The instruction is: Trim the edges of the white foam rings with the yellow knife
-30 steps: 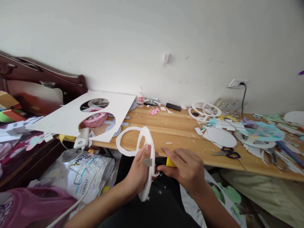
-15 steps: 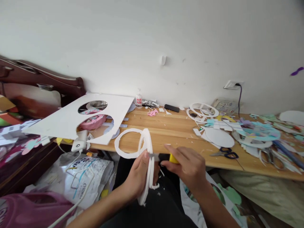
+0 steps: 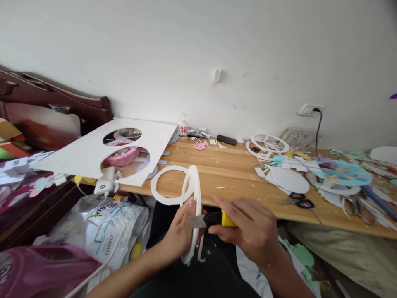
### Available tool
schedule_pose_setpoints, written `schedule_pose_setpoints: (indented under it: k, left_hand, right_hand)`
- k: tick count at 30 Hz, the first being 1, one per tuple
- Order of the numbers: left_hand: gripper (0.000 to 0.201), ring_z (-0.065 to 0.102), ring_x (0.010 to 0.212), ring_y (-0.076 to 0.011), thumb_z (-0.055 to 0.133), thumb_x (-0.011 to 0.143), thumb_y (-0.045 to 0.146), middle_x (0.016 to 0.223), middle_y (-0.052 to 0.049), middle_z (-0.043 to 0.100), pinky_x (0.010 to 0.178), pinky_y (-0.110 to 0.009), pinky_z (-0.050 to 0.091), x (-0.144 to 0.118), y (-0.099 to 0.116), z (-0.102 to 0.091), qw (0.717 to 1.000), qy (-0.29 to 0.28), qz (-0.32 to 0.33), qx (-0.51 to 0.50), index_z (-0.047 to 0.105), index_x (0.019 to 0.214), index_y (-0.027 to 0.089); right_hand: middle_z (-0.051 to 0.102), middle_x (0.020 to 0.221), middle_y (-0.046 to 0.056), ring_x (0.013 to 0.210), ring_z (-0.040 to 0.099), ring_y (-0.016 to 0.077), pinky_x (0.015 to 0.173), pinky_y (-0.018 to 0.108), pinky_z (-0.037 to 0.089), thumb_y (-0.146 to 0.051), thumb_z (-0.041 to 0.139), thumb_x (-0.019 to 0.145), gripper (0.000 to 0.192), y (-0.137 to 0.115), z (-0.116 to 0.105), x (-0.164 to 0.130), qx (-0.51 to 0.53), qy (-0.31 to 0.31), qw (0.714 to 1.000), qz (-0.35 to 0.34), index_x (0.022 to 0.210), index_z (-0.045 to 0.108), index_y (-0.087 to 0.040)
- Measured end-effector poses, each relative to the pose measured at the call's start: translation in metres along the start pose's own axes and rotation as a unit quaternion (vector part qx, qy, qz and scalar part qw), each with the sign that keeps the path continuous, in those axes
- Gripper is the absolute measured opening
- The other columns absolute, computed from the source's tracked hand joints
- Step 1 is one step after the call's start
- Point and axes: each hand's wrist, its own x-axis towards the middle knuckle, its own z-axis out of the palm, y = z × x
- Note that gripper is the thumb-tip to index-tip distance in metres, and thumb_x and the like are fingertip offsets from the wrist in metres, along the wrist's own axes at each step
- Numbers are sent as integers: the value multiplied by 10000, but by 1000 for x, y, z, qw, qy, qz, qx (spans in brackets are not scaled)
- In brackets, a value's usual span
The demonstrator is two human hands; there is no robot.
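Observation:
My left hand [image 3: 181,229] is closed around a white foam ring [image 3: 194,186], which stands on edge above my lap. In my right hand [image 3: 251,225] is a utility knife [image 3: 228,219] with a yellow and black handle. Its blade lies across the ring's edge, close to my left thumb. A thin white strip [image 3: 201,248] hangs beside the ring's lower end, and small crumbs lie on my dark clothing. Just behind, another flat white ring [image 3: 155,188] rests on the front edge of the wooden table [image 3: 229,174].
At the left, a white board [image 3: 77,145] with round cut-outs overhangs the table. Scissors [image 3: 296,200], white discs [image 3: 288,179] and coloured scraps crowd the right side. A phone [image 3: 226,140] and a small bottle [image 3: 183,127] stand near the wall. A white power strip [image 3: 104,182] sits at the left edge.
The knife has moved down and towards me along the ring's edge, with my right hand. The thin strip now hangs lower and straighter. The view has shifted slightly.

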Motion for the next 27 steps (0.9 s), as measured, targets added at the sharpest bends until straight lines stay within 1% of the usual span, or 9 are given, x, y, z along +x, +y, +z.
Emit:
schedule_pose_setpoints:
  k: [2, 6, 8, 11, 14, 17, 19, 22, 27]
  left_hand:
    - [533, 295, 356, -68, 536, 817, 721, 433, 73, 411, 366, -209, 200, -2, 1, -2, 1000, 0, -5, 26, 484, 693, 206]
    - [538, 314, 366, -81, 442, 880, 704, 413, 53, 414, 384, -216, 226, -6, 6, -6, 996, -77, 30, 35, 494, 694, 202]
    - [513, 314, 368, -80, 435, 898, 682, 417, 58, 412, 385, -207, 230, -8, 7, -9, 995, -91, 39, 32, 504, 737, 200]
    - [486, 339, 351, -73, 465, 897, 664, 443, 58, 447, 358, -184, 243, -7, 4, -13, 997, -68, 4, 24, 508, 768, 197]
    - [451, 352, 316, -71, 538, 867, 642, 470, 64, 485, 313, -177, 241, -4, 3, -10, 998, -46, -33, -12, 536, 830, 193]
    - [461, 307, 284, -58, 573, 836, 648, 419, 87, 433, 295, -169, 217, -2, 6, -1, 998, -8, -44, -52, 511, 772, 196]
    - [502, 278, 284, -48, 558, 832, 678, 388, 94, 396, 299, -161, 206, -1, 8, 4, 997, 13, -44, -55, 467, 708, 200]
    - [533, 279, 314, -41, 536, 829, 709, 419, 97, 386, 307, -155, 209, -1, 9, 7, 999, 13, -39, -35, 461, 705, 196]
    - [532, 278, 360, -40, 512, 845, 707, 487, 97, 368, 326, -156, 232, -3, 4, 1, 999, 13, -42, -10, 459, 717, 193]
  right_hand:
    - [629, 678, 25, 631, 577, 142, 625, 282, 379, -553, 553, 930, 482, 3, 1, -1, -10, -7, 1000, -3, 1097, 704, -127]
    - [633, 696, 30, 640, 574, 144, 637, 289, 376, -536, 558, 934, 469, 12, 0, -5, -20, -1, 1000, 2, 1098, 706, -122]
    - [631, 696, 31, 638, 571, 138, 635, 283, 378, -519, 550, 946, 460, 14, 0, -7, -19, 4, 1000, 9, 1104, 700, -114]
    - [627, 682, 26, 631, 567, 133, 636, 277, 379, -540, 541, 944, 474, 8, 0, -7, 1, 0, 1000, 4, 1099, 697, -119]
    - [632, 682, 26, 642, 578, 140, 647, 278, 378, -566, 544, 930, 482, 0, 1, -6, 19, -7, 1000, 0, 1054, 707, -130]
    - [635, 686, 27, 643, 585, 143, 653, 278, 376, -568, 534, 933, 489, -3, 3, -5, 20, -17, 1000, 9, 1049, 710, -127]
    - [628, 676, 23, 634, 581, 142, 651, 279, 370, -560, 548, 930, 477, -3, 3, -6, 11, -19, 1000, 10, 1050, 712, -128]
    - [624, 673, 22, 630, 576, 146, 649, 284, 361, -555, 578, 915, 464, -3, 3, -8, 2, -19, 1000, 6, 1050, 714, -132]
    - [623, 680, 22, 629, 572, 155, 642, 299, 350, -568, 598, 894, 474, -3, 3, -10, 0, -23, 1000, 1, 1049, 714, -136]
